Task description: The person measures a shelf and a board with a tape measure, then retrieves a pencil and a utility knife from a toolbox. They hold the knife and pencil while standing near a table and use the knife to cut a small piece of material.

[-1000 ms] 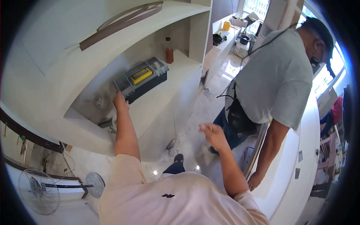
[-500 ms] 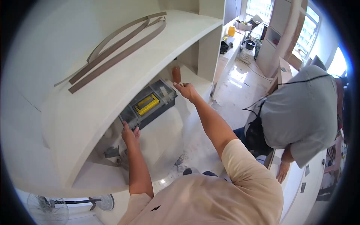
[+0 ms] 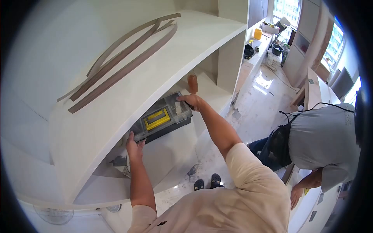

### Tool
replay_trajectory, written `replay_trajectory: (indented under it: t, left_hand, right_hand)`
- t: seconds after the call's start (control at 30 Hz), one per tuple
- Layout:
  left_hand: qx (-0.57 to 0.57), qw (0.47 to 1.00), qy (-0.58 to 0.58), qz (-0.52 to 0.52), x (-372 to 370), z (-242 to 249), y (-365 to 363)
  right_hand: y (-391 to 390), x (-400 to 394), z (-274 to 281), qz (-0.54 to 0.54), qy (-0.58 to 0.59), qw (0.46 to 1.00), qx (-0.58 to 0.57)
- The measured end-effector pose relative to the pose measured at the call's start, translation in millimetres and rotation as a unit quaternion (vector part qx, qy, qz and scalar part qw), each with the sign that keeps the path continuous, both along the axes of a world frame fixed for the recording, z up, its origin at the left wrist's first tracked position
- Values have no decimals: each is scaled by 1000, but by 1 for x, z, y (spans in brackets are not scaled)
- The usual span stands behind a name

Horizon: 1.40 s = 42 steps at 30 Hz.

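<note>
Two hands, toolbox [image 3: 163, 118] lengthwise between.

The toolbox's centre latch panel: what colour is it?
Yellow, on the dark toolbox, seen in the head view.

Around the white curved shelving

Long thin brown curved strips [image 3: 124, 54] lie flat on the top of the white curved shelf unit [image 3: 97, 128]. A brown bottle [image 3: 192, 83] stands upright in the lower compartment, near the white upright divider [image 3: 229, 62]. A person in a grey shirt [image 3: 324, 139] bends over at the right, wearing a black pouch [image 3: 278, 145] at the waist. Black slippers [image 3: 207, 181] show on the dusty pale floor [image 3: 260, 93]. A yellow container [image 3: 257, 33] sits on a far ledge, a black bucket [image 3: 277, 49] near it
</note>
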<state>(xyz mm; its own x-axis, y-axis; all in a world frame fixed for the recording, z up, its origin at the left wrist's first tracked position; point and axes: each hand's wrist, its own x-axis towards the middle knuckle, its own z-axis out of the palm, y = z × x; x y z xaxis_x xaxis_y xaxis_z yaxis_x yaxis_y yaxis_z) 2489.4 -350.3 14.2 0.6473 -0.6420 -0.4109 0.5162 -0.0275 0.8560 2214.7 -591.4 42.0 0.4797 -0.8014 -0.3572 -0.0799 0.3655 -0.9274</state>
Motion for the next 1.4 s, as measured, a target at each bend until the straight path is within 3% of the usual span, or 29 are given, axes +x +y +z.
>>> replay_trajectory:
  t: [0.07, 0.17, 0.3, 0.37, 0.47, 0.6, 0.8, 0.97, 1.07, 1.2, 1.33, 1.4]
  left_hand:
    - [14, 999, -13, 31, 4, 3, -8]
    - [-16, 997, -17, -77, 28, 12, -21]
    - [20, 980, -131, -145, 51, 12, -80]
    - [62, 966, -150, -203, 63, -7, -117]
    - [17, 958, -134, -254, 29, -3, -159]
    - [16, 898, -242, -366, 36, -44, -228]
    - [60, 842, -188, -502, -40, 27, -220]
    - [83, 839, -203, -498, -58, 31, -223]
    - [58, 815, -279, -504, -61, 41, -218]
    - [52, 797, -335, -499, -56, 63, -188]
    - [134, 733, -520, -418, -48, 90, -143]
    - [95, 775, -510, -361, -50, 101, -108]
  right_hand:
    - [31, -22, 22, -2, 41, 999, 7]
    - [92, -56, 37, -10, 53, 998, -25]
    - [178, -87, 38, -74, 59, 995, -18]
    - [220, -85, 35, -139, -30, 989, -32]
    - [260, -87, 22, -125, -45, 991, 3]
    - [302, -77, 15, -91, -92, 988, 89]
    - [325, -55, -6, 28, -156, 980, 117]
    - [331, -30, -25, 73, -211, 970, 98]
    - [324, -15, -21, 113, -88, 990, 10]
    - [322, 33, -47, 100, -124, 987, 20]
    - [325, 76, -56, 62, -141, 988, 10]
    - [330, 94, -65, 59, -167, 984, 8]
